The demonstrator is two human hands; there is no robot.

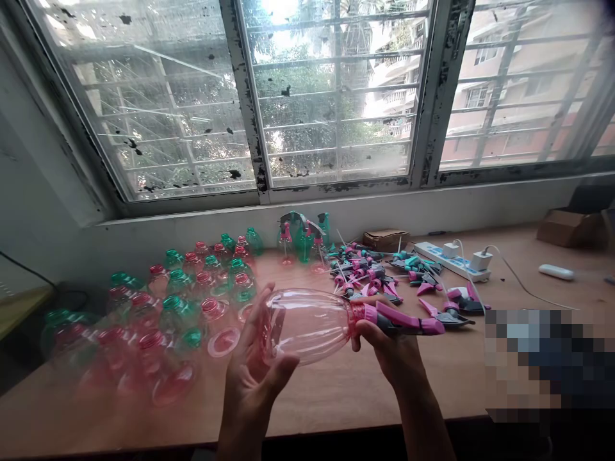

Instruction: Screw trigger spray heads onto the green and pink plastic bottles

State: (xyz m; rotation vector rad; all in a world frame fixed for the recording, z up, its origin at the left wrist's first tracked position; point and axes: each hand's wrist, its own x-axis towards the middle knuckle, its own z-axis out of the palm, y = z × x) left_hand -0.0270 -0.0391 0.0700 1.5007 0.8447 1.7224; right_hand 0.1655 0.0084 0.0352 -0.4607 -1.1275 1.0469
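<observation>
I hold a clear pink spray bottle sideways over the wooden table. My left hand cups its base, fingers curled around the bottom. My right hand is closed on the bottle's neck, where a pink and grey trigger sprayer head sits pointing right. A heap of loose pink and teal trigger heads lies just behind my right hand.
Many empty pink and green bottles crowd the table's left side. Three capped bottles stand by the window sill. A white power strip with plugs, a small brown box and cardboard boxes lie at right.
</observation>
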